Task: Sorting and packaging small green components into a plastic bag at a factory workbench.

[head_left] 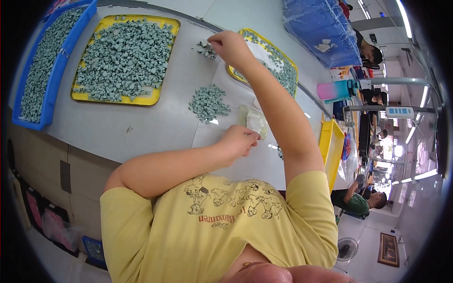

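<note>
My left hand (239,141) is close to my body, fingers pinched together near a small clear-and-white plastic packet (255,121). Whether it grips something small, I cannot make out. My right hand (230,47) reaches far across the table, fingertips closed at a small cluster of dark stones (205,50); anything between them is hidden. Between my hands lies a loose pile of small grey-green stones (209,104). Beyond my right forearm, a yellow-rimmed tray (296,84) holds more of these stones and a white sheet (264,55), partly covered by my arm.
A larger yellow tray (141,101) full of green stones lies to the left, beside a long blue bin (49,101) of them. At right are a yellow box (336,146), a pink-and-teal bottle (336,90) and a blue plastic-wrapped bundle (321,30). Other people sit farther right.
</note>
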### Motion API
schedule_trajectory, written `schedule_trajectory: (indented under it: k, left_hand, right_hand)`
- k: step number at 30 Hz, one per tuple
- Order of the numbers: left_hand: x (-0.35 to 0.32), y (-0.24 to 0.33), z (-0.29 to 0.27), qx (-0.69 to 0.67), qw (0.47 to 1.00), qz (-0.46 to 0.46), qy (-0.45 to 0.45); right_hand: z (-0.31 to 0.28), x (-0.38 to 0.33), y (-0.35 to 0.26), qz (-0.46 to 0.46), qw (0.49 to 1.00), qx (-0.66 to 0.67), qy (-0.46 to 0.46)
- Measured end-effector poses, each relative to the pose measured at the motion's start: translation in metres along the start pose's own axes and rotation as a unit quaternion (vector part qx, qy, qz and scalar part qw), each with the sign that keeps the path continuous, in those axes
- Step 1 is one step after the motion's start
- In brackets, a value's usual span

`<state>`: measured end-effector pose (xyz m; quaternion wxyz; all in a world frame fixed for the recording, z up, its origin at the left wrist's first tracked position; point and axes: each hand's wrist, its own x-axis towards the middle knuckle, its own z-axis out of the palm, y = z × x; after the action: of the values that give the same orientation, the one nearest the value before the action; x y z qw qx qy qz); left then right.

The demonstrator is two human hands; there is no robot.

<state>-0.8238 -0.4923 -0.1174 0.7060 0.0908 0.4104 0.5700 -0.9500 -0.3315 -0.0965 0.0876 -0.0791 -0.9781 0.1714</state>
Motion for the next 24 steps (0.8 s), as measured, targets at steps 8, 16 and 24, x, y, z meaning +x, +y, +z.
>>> schedule_trajectory:
  k: [8,16,24]
  left_hand:
    - [-0.006,-0.001,-0.003,0.001,1.0,-0.001,-0.003]
    - [-0.006,-0.003,-0.002,-0.014,1.0,0.006,-0.013]
    - [-0.01,-0.003,0.024,-0.018,1.0,0.001,-0.017]
  right_hand:
    - [0.001,0.006,0.009,0.038,0.994,-0.085,-0.06]
    - [0.013,0.01,0.011,0.032,0.981,-0.18,-0.059]
    - [-0.004,-0.014,0.019,-0.017,0.984,-0.175,-0.038]
